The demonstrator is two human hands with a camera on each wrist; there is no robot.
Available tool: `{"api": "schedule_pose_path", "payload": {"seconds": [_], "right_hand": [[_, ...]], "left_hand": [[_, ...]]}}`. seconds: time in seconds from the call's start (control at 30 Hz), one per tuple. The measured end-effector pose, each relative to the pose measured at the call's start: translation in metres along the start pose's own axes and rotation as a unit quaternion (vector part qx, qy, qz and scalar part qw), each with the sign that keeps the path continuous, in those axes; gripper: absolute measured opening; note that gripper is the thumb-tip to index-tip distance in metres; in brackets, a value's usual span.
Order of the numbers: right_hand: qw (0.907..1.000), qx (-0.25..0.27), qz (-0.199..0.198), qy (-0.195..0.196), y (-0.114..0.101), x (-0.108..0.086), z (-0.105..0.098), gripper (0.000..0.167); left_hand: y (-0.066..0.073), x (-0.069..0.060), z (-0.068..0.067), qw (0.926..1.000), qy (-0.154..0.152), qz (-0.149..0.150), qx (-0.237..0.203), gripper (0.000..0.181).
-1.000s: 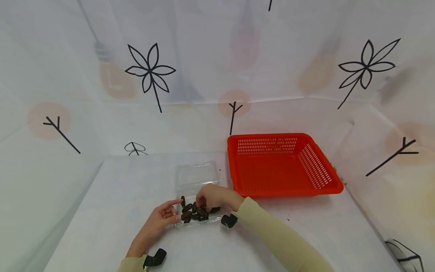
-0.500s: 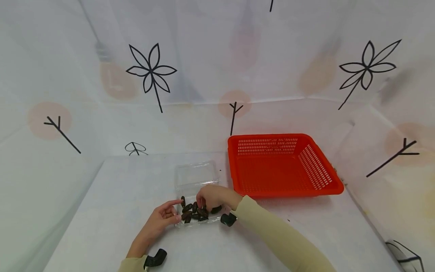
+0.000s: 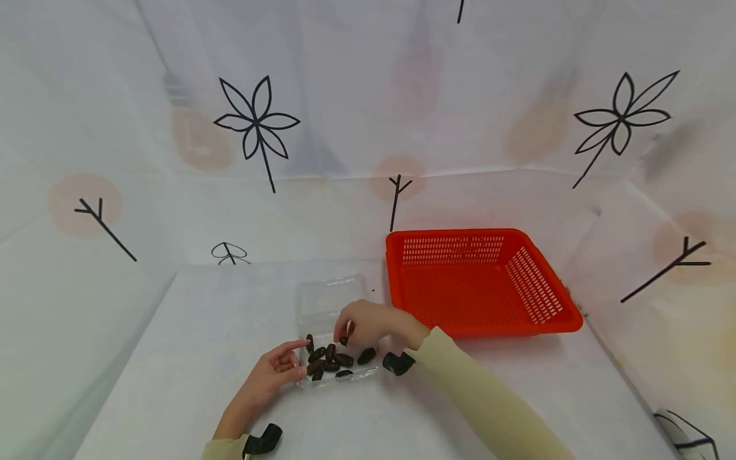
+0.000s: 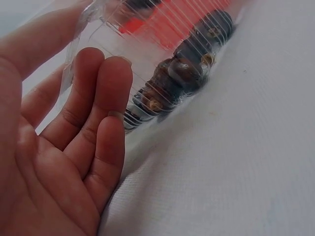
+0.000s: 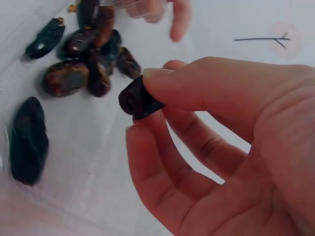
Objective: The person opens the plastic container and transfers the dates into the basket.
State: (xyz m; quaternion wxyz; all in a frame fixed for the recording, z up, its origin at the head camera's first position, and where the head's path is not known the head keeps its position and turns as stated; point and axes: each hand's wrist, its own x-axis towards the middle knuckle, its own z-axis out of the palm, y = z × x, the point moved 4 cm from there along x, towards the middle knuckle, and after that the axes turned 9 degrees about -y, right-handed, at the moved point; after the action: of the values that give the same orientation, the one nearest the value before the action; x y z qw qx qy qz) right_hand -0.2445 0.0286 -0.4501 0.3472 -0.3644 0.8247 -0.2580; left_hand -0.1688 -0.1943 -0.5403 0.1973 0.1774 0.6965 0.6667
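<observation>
dates (image 3: pixel 330 366), apparently, lie in a clear box (image 3: pixel 359 369), right grip (image 3: pixel 368 321) pinching one, left grip (image 3: pixel 270 372) relaxed alongside.

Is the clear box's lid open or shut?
Open: the lid is folded back beyond the tray, leaving the dark dates uncovered.

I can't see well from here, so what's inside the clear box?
Dark brown fruits lie in the near half of the clear box. The right hand pinches another fruit over it. Whatever is beneath the fruits is covered, so I can't see it.
</observation>
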Motion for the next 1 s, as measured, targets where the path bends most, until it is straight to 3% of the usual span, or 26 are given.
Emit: {"api": "schedule_pose_path", "payload": {"seconds": [0.2,0.4,0.67,0.83,1.0], "right_hand": [[0.9982,0.040,-0.030,0.032,-0.001,-0.020,-0.019,0.017],[0.9919,0.063,-0.039,0.103,0.013,-0.041,-0.041,0.018],[0.9675,0.125,-0.002,0.219,0.046,-0.075,-0.075,0.022],[0.9527,0.171,0.032,0.249,0.078,-0.090,-0.092,0.022],[0.9455,0.177,0.068,0.265,0.108,-0.098,-0.101,0.026]], "left_hand": [[0.001,0.000,0.002,1.0000,-0.001,0.002,-0.006,0.057],[0.004,0.000,0.003,0.9995,-0.010,0.029,-0.003,0.056],[0.001,0.001,0.003,0.9999,0.001,0.013,-0.003,0.056],[0.002,0.000,0.003,0.9999,0.005,0.009,0.001,0.055],[0.002,-0.001,0.002,0.9999,0.004,0.009,0.003,0.055]]}}
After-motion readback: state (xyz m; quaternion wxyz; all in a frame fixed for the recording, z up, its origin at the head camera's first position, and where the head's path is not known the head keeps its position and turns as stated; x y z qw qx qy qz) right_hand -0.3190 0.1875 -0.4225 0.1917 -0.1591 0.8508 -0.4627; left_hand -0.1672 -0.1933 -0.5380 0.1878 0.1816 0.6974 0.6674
